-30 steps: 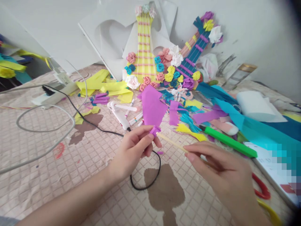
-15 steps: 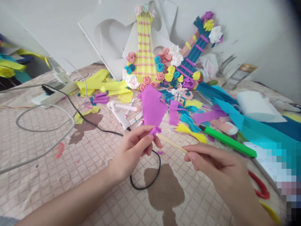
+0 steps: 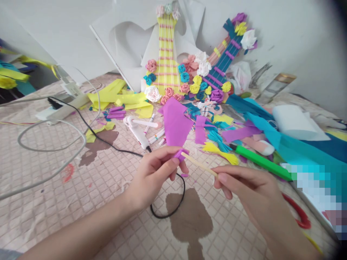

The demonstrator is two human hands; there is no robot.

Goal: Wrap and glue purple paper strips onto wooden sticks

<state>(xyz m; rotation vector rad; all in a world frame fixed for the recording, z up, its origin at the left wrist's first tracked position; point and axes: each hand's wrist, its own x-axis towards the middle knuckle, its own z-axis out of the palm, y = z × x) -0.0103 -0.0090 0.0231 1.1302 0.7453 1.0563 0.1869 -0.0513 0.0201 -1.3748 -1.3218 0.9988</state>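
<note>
Pinched between the thumb and fingers of my left hand (image 3: 159,169) is a small piece of purple crepe paper (image 3: 180,155). My right hand (image 3: 244,189) grips a thin pale wooden stick (image 3: 200,165) near its right end. The stick's far tip touches the purple piece, or rests just in front of it; I cannot tell which. Beyond my hands lies a larger purple crepe sheet (image 3: 176,122), its lower edge near my left fingers. A white glue gun (image 3: 137,133) rests left of that sheet, with its black cord (image 3: 168,217) looping below my left hand.
A yellow paper guitar (image 3: 166,50) and a blue one (image 3: 226,57), both with paper flowers, lean at the back. Paper scraps and a green cutter (image 3: 264,162) lie right, near a white roll (image 3: 294,121). A power strip (image 3: 62,108) and grey cable (image 3: 67,169) sit left.
The purple piece has tilted slightly in my left fingers, and the stick's tip has shifted a little on it. My right hand has moved slightly, its lower fingers more curled under.
</note>
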